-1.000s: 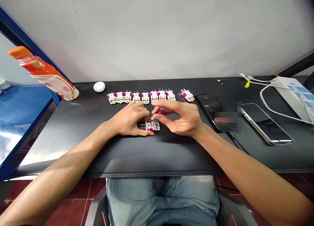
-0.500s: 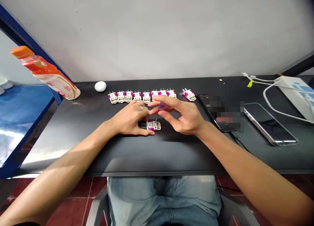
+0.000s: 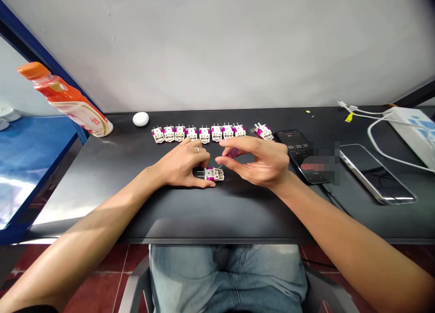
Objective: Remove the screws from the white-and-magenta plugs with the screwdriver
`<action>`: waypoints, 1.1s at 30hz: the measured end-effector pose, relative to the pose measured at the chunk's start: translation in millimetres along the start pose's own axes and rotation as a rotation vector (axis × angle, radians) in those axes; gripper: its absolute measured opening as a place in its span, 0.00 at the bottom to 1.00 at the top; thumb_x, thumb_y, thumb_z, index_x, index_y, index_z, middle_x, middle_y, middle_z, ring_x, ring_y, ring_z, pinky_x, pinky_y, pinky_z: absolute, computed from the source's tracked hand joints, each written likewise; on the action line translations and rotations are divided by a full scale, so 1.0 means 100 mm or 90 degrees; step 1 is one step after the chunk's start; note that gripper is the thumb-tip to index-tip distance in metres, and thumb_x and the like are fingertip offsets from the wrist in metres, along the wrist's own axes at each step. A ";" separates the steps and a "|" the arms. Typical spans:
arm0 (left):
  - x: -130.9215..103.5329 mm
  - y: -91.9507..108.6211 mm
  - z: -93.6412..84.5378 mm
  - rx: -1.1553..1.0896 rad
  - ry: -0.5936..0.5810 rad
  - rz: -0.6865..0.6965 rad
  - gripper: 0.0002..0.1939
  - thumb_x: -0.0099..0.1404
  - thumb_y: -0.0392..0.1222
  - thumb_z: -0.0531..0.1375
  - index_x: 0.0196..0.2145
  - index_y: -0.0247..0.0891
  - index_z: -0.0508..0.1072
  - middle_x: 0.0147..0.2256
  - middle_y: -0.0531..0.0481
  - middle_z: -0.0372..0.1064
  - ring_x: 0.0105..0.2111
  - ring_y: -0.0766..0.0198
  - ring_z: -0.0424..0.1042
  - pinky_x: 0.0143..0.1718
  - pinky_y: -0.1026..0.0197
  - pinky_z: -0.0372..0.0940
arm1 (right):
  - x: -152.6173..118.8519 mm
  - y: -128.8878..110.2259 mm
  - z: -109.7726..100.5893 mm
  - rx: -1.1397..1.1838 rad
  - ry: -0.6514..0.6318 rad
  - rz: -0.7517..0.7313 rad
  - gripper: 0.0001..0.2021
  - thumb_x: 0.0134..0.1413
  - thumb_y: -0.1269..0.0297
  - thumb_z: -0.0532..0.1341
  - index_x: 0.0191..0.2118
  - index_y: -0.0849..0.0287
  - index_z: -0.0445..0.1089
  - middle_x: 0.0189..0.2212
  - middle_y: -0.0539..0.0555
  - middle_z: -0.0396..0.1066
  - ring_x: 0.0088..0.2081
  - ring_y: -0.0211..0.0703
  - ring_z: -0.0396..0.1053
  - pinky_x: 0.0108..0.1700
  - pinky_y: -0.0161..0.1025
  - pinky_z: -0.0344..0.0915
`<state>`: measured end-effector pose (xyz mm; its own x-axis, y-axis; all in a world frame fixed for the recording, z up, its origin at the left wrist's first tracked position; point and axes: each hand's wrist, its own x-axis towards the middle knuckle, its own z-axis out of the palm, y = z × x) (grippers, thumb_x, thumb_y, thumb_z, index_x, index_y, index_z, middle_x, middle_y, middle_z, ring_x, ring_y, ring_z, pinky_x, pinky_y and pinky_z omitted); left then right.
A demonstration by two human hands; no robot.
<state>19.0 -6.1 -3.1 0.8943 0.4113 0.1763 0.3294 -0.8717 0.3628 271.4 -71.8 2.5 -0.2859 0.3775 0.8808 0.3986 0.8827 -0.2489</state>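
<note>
My left hand [image 3: 185, 164] is closed around the pronged end of a white and purple electrical plug [image 3: 214, 174], which lies on the black table with its prongs toward the palm. Between the thumb and fingers of my right hand [image 3: 260, 161] is a small screwdriver [image 3: 233, 153] with a purple see-through handle. Its thin shaft slants down to the left, with the tip close to the plug's upper edge; whether it touches, I cannot tell. Behind my hands, several like plugs [image 3: 192, 133] stand in a row, prongs toward the wall. One plug [image 3: 263, 131] lies apart on the right.
An orange-capped bottle [image 3: 73, 102] and a white egg-shaped object [image 3: 140, 119] are at the left. To the right lie a black phone [image 3: 294, 140] showing a timer, a second phone [image 3: 379, 174], and a white box [image 3: 413, 134] with white cables. Behind the table rises a grey wall [image 3: 217, 50].
My right hand has shifted slightly right, and the screwdriver has gone from nearly upright to a lower slant. My left hand keeps its hold on the plug.
</note>
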 end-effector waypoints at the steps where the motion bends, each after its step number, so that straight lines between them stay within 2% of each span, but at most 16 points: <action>1: 0.00 0.00 0.00 -0.002 0.001 0.000 0.28 0.70 0.68 0.73 0.36 0.41 0.74 0.34 0.47 0.75 0.43 0.48 0.72 0.48 0.49 0.60 | 0.00 0.00 -0.01 0.017 -0.021 0.013 0.34 0.69 0.74 0.75 0.75 0.43 0.74 0.47 0.50 0.90 0.36 0.42 0.88 0.39 0.38 0.89; 3: 0.00 0.00 0.01 -0.001 0.005 0.002 0.26 0.70 0.67 0.73 0.37 0.41 0.75 0.35 0.47 0.76 0.44 0.47 0.73 0.49 0.49 0.60 | 0.00 0.01 -0.03 0.065 -0.072 0.037 0.32 0.74 0.75 0.69 0.77 0.48 0.71 0.56 0.55 0.89 0.45 0.44 0.90 0.47 0.38 0.90; 5: 0.00 -0.01 0.02 0.005 0.008 0.008 0.26 0.70 0.66 0.73 0.38 0.41 0.75 0.36 0.47 0.76 0.45 0.47 0.73 0.49 0.49 0.60 | 0.01 -0.01 -0.04 0.080 -0.094 0.039 0.30 0.75 0.77 0.67 0.76 0.50 0.72 0.58 0.55 0.88 0.49 0.44 0.91 0.52 0.39 0.90; 7: 0.00 -0.01 0.02 0.013 0.008 0.017 0.26 0.71 0.66 0.73 0.37 0.40 0.74 0.34 0.48 0.75 0.43 0.49 0.72 0.48 0.50 0.59 | 0.02 -0.03 -0.04 0.047 -0.073 0.023 0.29 0.72 0.77 0.70 0.72 0.49 0.76 0.54 0.52 0.90 0.45 0.43 0.91 0.51 0.38 0.90; 10: 0.01 -0.02 0.02 0.022 0.007 0.023 0.26 0.71 0.67 0.72 0.36 0.40 0.74 0.34 0.48 0.75 0.42 0.50 0.72 0.48 0.51 0.60 | 0.03 -0.08 -0.02 -0.025 -0.029 0.006 0.26 0.68 0.77 0.75 0.66 0.47 0.80 0.48 0.48 0.91 0.37 0.41 0.90 0.43 0.35 0.90; 15: 0.01 0.01 0.04 0.056 0.008 0.010 0.25 0.71 0.65 0.72 0.37 0.40 0.76 0.37 0.45 0.78 0.44 0.48 0.74 0.48 0.49 0.60 | 0.05 -0.14 0.04 -0.120 0.019 -0.009 0.18 0.67 0.75 0.76 0.58 0.51 0.82 0.46 0.48 0.91 0.30 0.40 0.88 0.35 0.32 0.86; 21: -0.01 0.03 -0.02 0.069 0.028 0.013 0.24 0.70 0.65 0.72 0.36 0.40 0.77 0.34 0.47 0.79 0.42 0.49 0.75 0.46 0.50 0.60 | 0.03 -0.18 0.12 -0.103 0.052 -0.007 0.18 0.69 0.75 0.74 0.59 0.50 0.80 0.43 0.46 0.91 0.29 0.38 0.86 0.32 0.32 0.84; 22: -0.02 0.02 -0.06 0.060 0.041 0.031 0.27 0.68 0.69 0.73 0.34 0.40 0.76 0.33 0.47 0.78 0.40 0.50 0.74 0.45 0.50 0.60 | 0.01 -0.17 0.13 -0.080 0.062 0.014 0.17 0.69 0.74 0.74 0.59 0.50 0.80 0.43 0.46 0.90 0.31 0.39 0.87 0.33 0.33 0.85; 24: -0.04 -0.02 -0.15 0.018 0.077 0.044 0.33 0.62 0.76 0.74 0.38 0.40 0.79 0.34 0.48 0.78 0.38 0.52 0.73 0.44 0.51 0.62 | -0.01 -0.15 0.12 -0.017 0.100 0.076 0.18 0.70 0.73 0.73 0.60 0.47 0.80 0.46 0.48 0.90 0.37 0.43 0.90 0.38 0.37 0.89; 25: -0.05 -0.05 -0.19 -0.003 0.111 0.030 0.32 0.64 0.74 0.73 0.41 0.40 0.80 0.36 0.48 0.79 0.38 0.53 0.74 0.45 0.51 0.63 | -0.02 -0.13 0.12 0.009 0.122 0.108 0.19 0.71 0.72 0.73 0.61 0.46 0.79 0.47 0.49 0.89 0.40 0.45 0.90 0.41 0.40 0.91; 27: -0.08 -0.13 -0.26 -0.020 0.180 -0.026 0.20 0.76 0.61 0.66 0.43 0.40 0.81 0.36 0.48 0.78 0.39 0.55 0.76 0.46 0.53 0.66 | -0.04 -0.09 0.11 0.023 0.153 0.142 0.20 0.71 0.73 0.73 0.61 0.44 0.78 0.49 0.50 0.88 0.44 0.49 0.91 0.44 0.44 0.92; 29: -0.10 -0.20 -0.28 0.002 0.228 -0.073 0.12 0.78 0.48 0.61 0.43 0.39 0.81 0.36 0.48 0.78 0.38 0.57 0.76 0.43 0.55 0.67 | -0.06 -0.05 0.10 0.006 0.142 0.145 0.19 0.70 0.73 0.74 0.59 0.45 0.78 0.49 0.50 0.88 0.46 0.49 0.91 0.46 0.43 0.92; 31: -0.12 -0.25 -0.27 0.032 0.227 -0.089 0.10 0.76 0.41 0.59 0.43 0.39 0.81 0.37 0.48 0.79 0.37 0.58 0.77 0.43 0.55 0.67 | -0.09 -0.03 0.11 0.016 0.095 0.146 0.16 0.70 0.73 0.74 0.56 0.48 0.78 0.48 0.50 0.88 0.48 0.49 0.91 0.48 0.42 0.92; 33: -0.12 -0.27 -0.25 0.059 0.182 -0.076 0.10 0.75 0.39 0.59 0.45 0.39 0.82 0.39 0.47 0.80 0.39 0.56 0.78 0.44 0.55 0.68 | -0.13 -0.03 0.13 0.062 0.039 0.153 0.14 0.71 0.73 0.74 0.55 0.50 0.77 0.49 0.51 0.89 0.51 0.49 0.91 0.50 0.42 0.91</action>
<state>-8.8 19.4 8.1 0.7301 0.5591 0.3927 0.4650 -0.8278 0.3139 262.5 -75.4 -13.1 -0.1388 0.5652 0.8132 0.3617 0.7934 -0.4896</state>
